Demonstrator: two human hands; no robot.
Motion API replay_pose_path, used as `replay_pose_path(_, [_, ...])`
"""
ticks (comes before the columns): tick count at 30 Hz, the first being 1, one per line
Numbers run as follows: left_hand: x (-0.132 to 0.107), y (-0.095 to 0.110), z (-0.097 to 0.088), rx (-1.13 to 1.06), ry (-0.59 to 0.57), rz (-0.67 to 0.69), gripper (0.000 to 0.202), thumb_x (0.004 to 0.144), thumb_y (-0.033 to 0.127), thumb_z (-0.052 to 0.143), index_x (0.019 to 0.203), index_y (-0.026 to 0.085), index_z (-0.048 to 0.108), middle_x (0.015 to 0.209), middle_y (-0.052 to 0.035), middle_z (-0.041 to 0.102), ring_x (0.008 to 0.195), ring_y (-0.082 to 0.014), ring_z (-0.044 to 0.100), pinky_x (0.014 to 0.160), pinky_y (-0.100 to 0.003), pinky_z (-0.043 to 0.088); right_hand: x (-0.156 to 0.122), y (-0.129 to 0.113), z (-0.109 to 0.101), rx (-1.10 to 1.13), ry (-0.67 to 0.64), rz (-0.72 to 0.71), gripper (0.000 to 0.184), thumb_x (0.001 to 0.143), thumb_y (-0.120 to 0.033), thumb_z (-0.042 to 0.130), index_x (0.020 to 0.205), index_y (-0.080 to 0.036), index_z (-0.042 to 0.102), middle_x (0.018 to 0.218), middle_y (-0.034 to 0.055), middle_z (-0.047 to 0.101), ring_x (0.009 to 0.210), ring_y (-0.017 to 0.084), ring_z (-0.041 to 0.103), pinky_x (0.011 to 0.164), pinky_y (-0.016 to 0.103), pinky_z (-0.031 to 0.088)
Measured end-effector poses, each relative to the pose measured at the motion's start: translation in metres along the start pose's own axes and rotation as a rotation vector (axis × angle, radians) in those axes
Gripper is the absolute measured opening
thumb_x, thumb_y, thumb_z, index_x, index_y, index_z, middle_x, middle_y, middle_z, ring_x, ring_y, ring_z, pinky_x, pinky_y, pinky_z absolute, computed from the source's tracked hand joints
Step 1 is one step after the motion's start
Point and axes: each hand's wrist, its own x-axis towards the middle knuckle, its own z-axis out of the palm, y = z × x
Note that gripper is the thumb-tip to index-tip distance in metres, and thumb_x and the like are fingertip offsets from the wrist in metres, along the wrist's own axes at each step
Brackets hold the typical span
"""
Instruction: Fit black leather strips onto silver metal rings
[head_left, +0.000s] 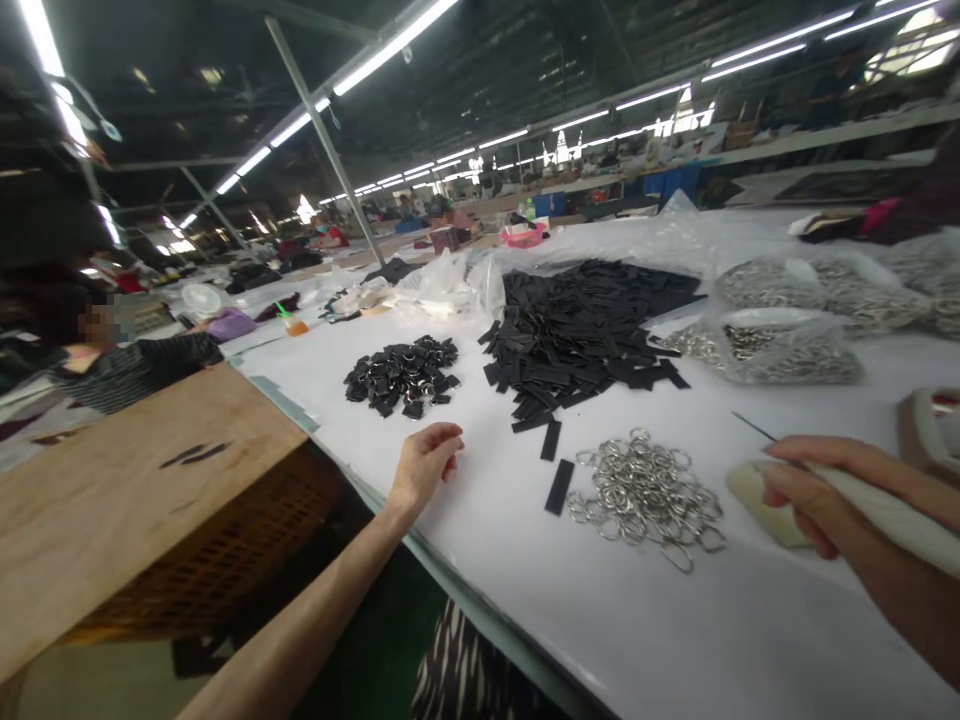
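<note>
My left hand [426, 462] rests on the white table [525, 590] near its front edge, fingers curled into a loose pinch; whether anything is in it I cannot see. My right hand [814, 490] grips a cream-coloured tool [757, 490] with a thin dark needle tip, at the right. Between my hands lies a heap of several silver metal rings [649, 492]. Two single black strips [559, 487] lie just left of the rings. Behind them spreads a big pile of black strips [581, 325], and a smaller pile of finished black loops with rings [403, 375].
Clear bags of metal rings [772, 345] stand at the back right. A wooden crate [135, 490] sits left of the table. A person in a striped top [127, 370] leans at the far left. Crumpled plastic bags [450, 285] lie behind the piles.
</note>
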Motion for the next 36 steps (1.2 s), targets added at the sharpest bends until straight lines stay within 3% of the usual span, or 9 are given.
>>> replay_pose_path(2, [-0.016,0.007,0.021,0.128,-0.141,0.065,0.016,0.067,0.025,0.059,0.078,0.015,0.064,0.056,0.0016,0.057,0.044,-0.0097,0.046,0.044,-0.023,0.036,-0.003,-0.003,0.006,-0.019,-0.092,-0.114,0.021,0.078,-0.043,0.054,0.088,-0.025,0.059,0.057,0.0000,0.058,0.046,0.014,0.053,0.040,0.023,0.041])
replay_pose_path(6, [-0.029,0.030,0.056,0.349,-0.310,0.239,0.013,0.070,0.024,0.054,0.075,0.020,0.066,0.073,-0.0007,0.064,0.064,-0.0139,0.053,0.063,-0.025,0.040,-0.006,0.003,0.015,-0.090,-0.223,-0.323,0.021,0.084,-0.036,0.046,0.095,-0.021,0.056,0.064,0.0019,0.060,0.054,0.015,0.056,0.048,0.024,0.043])
replay_pose_path(9, [-0.029,0.038,0.075,0.511,-0.397,0.309,0.010,0.069,0.023,0.055,0.071,0.020,0.064,0.071,-0.0008,0.063,0.064,-0.0153,0.053,0.062,-0.027,0.039,-0.008,0.011,0.018,-0.113,-0.245,-0.380,0.022,0.085,-0.033,0.045,0.100,-0.020,0.055,0.072,0.0041,0.062,0.058,0.016,0.058,0.050,0.025,0.043])
replay_pose_path(13, [-0.025,0.038,0.090,0.696,-0.434,0.325,0.008,0.066,0.025,0.057,0.069,0.019,0.061,0.071,-0.0026,0.061,0.064,-0.0178,0.053,0.058,-0.028,0.036,-0.007,0.018,0.021,-0.192,-0.272,-0.395,0.018,0.085,-0.031,0.047,0.094,-0.020,0.058,0.074,0.0050,0.063,0.061,0.018,0.059,0.050,0.026,0.040])
replay_pose_path(20, [-0.019,0.045,0.097,0.813,-0.493,0.271,0.012,0.065,0.026,0.057,0.075,0.020,0.058,0.074,-0.0027,0.059,0.065,-0.0188,0.053,0.056,-0.028,0.034,-0.004,0.011,0.022,-0.234,-0.351,-0.367,0.010,0.086,-0.025,0.046,0.089,-0.020,0.055,0.068,0.0002,0.058,0.058,0.013,0.051,0.054,0.024,0.035])
replay_pose_path(24, [-0.019,0.047,0.100,0.794,-0.513,0.251,0.007,0.063,0.025,0.057,0.068,0.020,0.057,0.074,-0.0036,0.058,0.066,-0.0192,0.052,0.057,-0.028,0.032,-0.007,-0.001,0.024,-0.278,-0.577,-0.313,0.002,0.084,-0.020,0.048,0.082,-0.020,0.050,0.065,-0.0029,0.051,0.057,0.010,0.045,0.053,0.022,0.031])
replay_pose_path(27, [-0.021,0.048,0.101,0.771,-0.515,0.229,0.005,0.061,0.021,0.057,0.060,0.020,0.053,0.062,-0.0019,0.054,0.060,-0.0183,0.050,0.054,-0.027,0.029,-0.011,-0.008,0.029,-0.378,-0.708,-0.334,0.008,0.082,-0.016,0.045,0.075,-0.019,0.046,0.062,-0.0024,0.047,0.058,0.012,0.043,0.052,0.023,0.027])
replay_pose_path(34, [-0.029,0.050,0.092,0.651,-0.490,0.217,0.012,0.064,0.014,0.052,0.056,0.019,0.045,0.049,0.0038,0.045,0.051,-0.0129,0.043,0.049,-0.025,0.027,-0.023,-0.011,0.042,-0.638,-0.690,-0.466,0.018,0.073,-0.003,0.039,0.075,-0.019,0.048,0.068,0.0041,0.054,0.062,0.018,0.044,0.054,0.029,0.023])
replay_pose_path(36, [-0.028,0.050,0.089,0.470,-0.528,0.181,0.012,0.066,0.016,0.053,0.058,0.019,0.044,0.050,0.0051,0.044,0.050,-0.0111,0.043,0.048,-0.023,0.030,-0.025,-0.011,0.045,-0.655,-0.689,-0.447,0.021,0.072,-0.002,0.038,0.077,-0.019,0.049,0.070,0.0049,0.055,0.064,0.019,0.046,0.055,0.030,0.023])
